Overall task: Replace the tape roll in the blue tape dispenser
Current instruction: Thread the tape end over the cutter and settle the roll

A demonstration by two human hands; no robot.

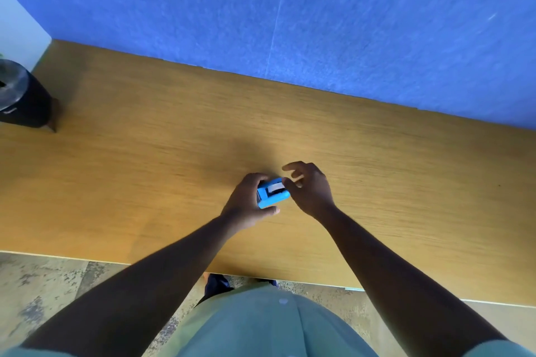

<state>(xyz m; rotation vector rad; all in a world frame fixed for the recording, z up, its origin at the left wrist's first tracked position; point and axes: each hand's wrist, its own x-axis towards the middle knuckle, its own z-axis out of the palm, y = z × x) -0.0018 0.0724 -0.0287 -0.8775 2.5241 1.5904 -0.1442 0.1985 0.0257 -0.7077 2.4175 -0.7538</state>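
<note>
The small blue tape dispenser rests on the wooden desk, near its middle. A whitish tape roll shows in the dispenser's top. My left hand wraps the dispenser from the left, thumb along its near side. Just right of it, my right hand hovers with fingers spread, the thumb tip touching or nearly touching the dispenser's right end. I cannot tell whether the right fingers pinch any tape.
A dark round container stands at the desk's far left corner. A blue felt partition rises along the desk's far edge. The near desk edge runs just before my body, with mottled floor below.
</note>
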